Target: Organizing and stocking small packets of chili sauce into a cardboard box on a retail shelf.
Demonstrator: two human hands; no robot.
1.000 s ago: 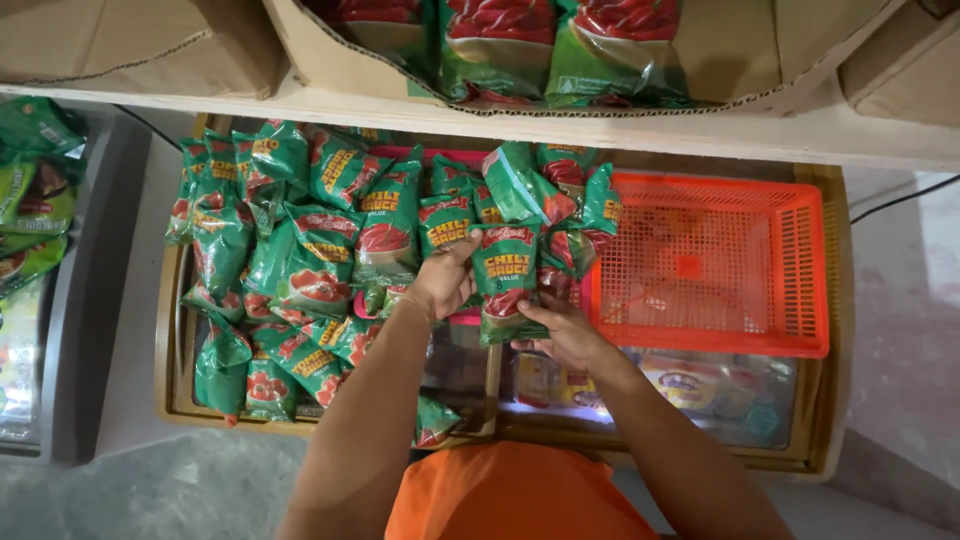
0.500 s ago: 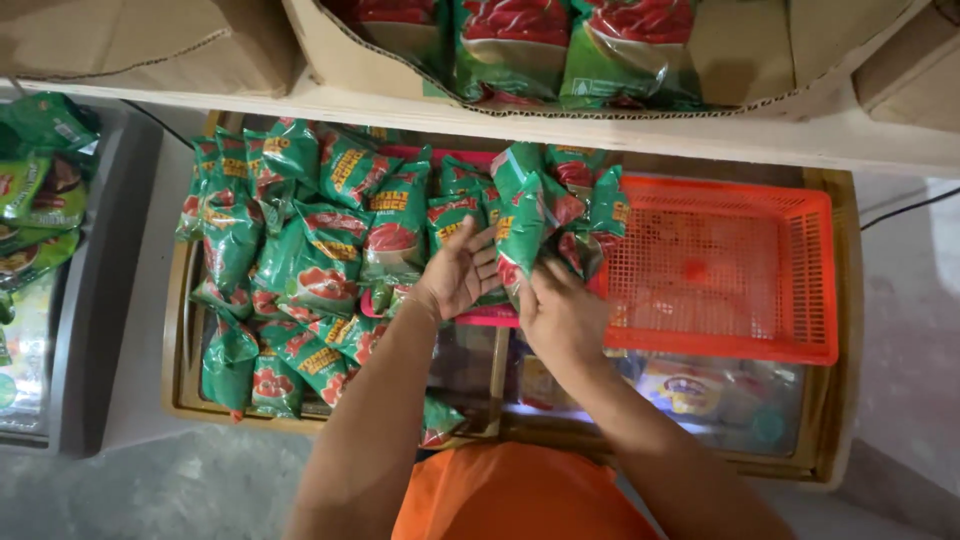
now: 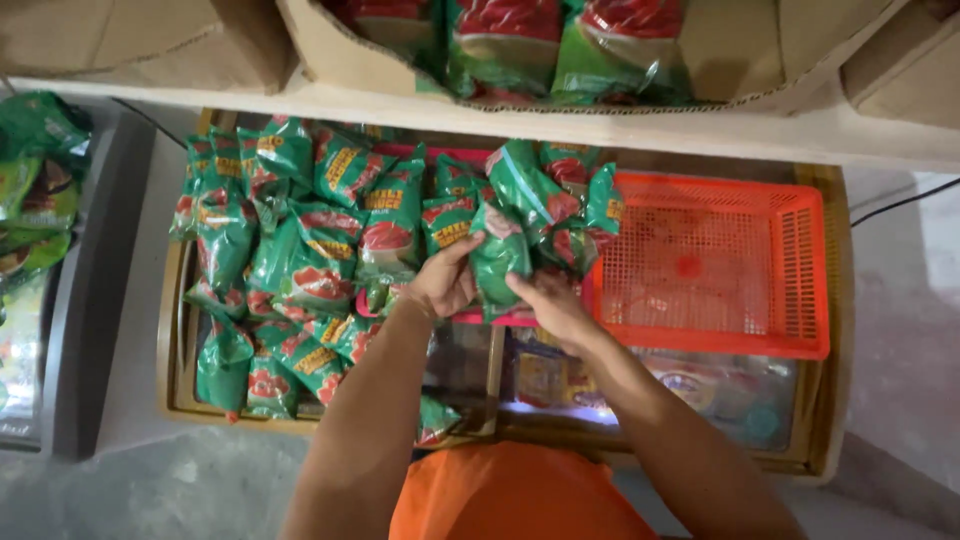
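Seen from above: both hands closed on one green sauce packet (image 3: 499,255), held upright over the middle of a glass-topped chest freezer (image 3: 830,400). Left hand (image 3: 440,285) gripping the packet's left edge, fingers curled round it; right hand (image 3: 548,300) pinching the lower right corner from below. Long axis of the packet running away from the body toward the shelf, top end pointing at the far side of the freezer, bottom end toward the orange shirt (image 3: 515,495).

Tight quarters on the left: a heap of matching green and red packets (image 3: 300,250) piled from the freezer's left rim to the hands, touching the held packet's far end. Just beside the right hand, an orange plastic basket (image 3: 800,260) with its near-left edge close to the knuckles, mesh floor bare. Open room mainly over that basket and over the glass lid near the body. Overhead limit set by a pale shelf edge (image 3: 640,125) carrying an open cardboard box (image 3: 330,55) of more packets. Grey floor (image 3: 180,490) to the near left, with another stack of green packets (image 3: 35,180) at the far left margin.
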